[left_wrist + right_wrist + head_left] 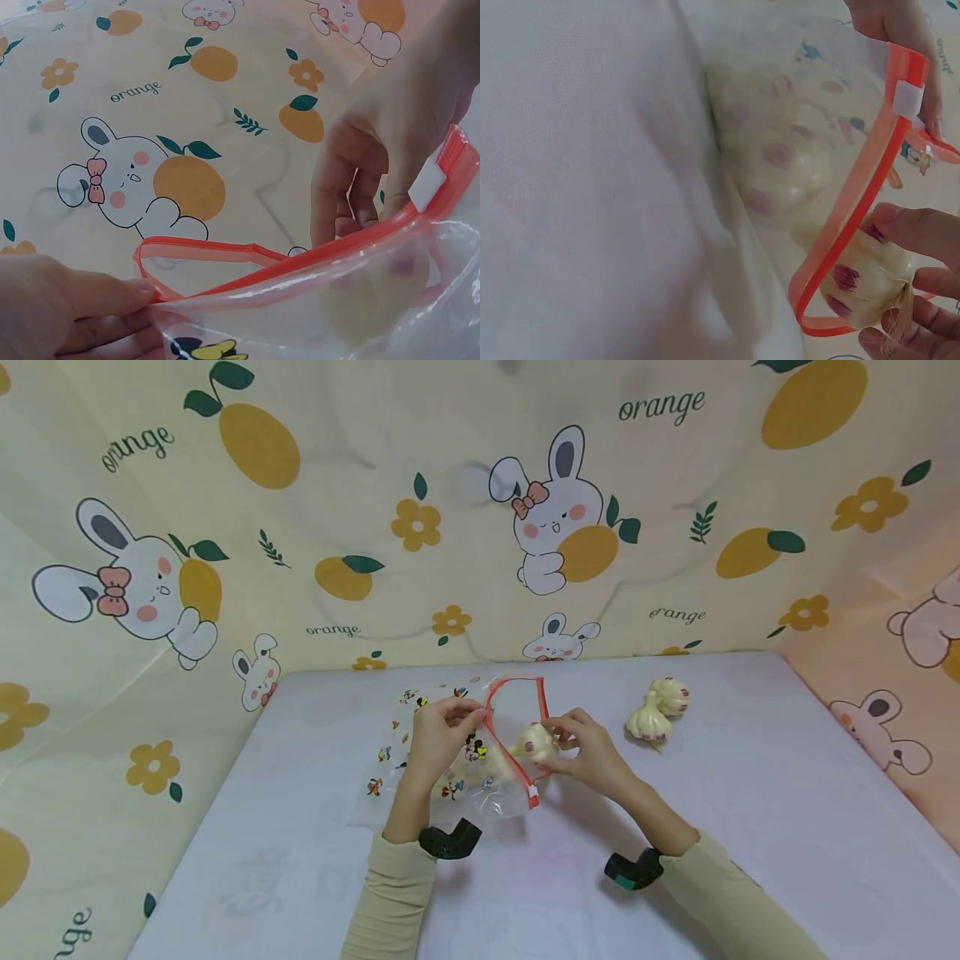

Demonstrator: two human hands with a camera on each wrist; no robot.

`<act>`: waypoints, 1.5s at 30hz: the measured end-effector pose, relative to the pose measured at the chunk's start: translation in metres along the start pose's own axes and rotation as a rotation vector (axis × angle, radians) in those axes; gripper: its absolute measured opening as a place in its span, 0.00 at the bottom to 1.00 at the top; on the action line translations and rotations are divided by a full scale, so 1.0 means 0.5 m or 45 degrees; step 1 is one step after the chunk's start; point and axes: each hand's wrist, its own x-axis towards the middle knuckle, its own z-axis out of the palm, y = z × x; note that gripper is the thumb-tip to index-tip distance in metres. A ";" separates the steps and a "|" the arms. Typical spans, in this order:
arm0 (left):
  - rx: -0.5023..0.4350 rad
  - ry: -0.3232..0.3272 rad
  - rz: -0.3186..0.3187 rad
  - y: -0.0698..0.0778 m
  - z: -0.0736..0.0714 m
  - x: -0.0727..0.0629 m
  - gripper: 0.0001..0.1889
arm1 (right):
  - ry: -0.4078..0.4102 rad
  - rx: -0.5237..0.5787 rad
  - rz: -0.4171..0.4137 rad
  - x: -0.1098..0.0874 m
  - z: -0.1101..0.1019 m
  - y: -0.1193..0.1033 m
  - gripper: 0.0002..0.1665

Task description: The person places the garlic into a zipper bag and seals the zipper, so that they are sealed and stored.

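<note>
A clear zip bag [450, 777] printed with small cartoon figures lies on the table, its red-edged mouth spread apart. My left hand [442, 735] pinches the red rim [225, 289] between thumb and fingers. In my right hand [588, 752] is a garlic bulb [537, 743], gripped at its root end and partly inside the mouth. The right wrist view shows the held bulb [862, 277] with purple patches and root hairs. Farther inside the bag, more garlic [780, 161] shows blurred through the plastic. A white slider [908, 99] sits on the red zip.
Two more garlic bulbs [657, 710] lie together at the back right of the white table [750, 793]. Behind the table hangs a cloth backdrop [465, 460] printed with rabbits and oranges. Each wrist wears a black camera mount [450, 840].
</note>
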 end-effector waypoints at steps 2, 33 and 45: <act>0.005 -0.002 0.001 0.001 0.001 0.000 0.08 | -0.016 0.050 0.002 0.002 0.003 -0.001 0.31; -0.011 -0.020 -0.021 -0.005 0.006 0.002 0.07 | -0.207 0.142 0.002 -0.012 -0.010 0.002 0.26; -0.013 -0.021 -0.003 -0.003 0.008 -0.001 0.07 | -0.137 0.134 0.002 -0.016 -0.032 0.003 0.24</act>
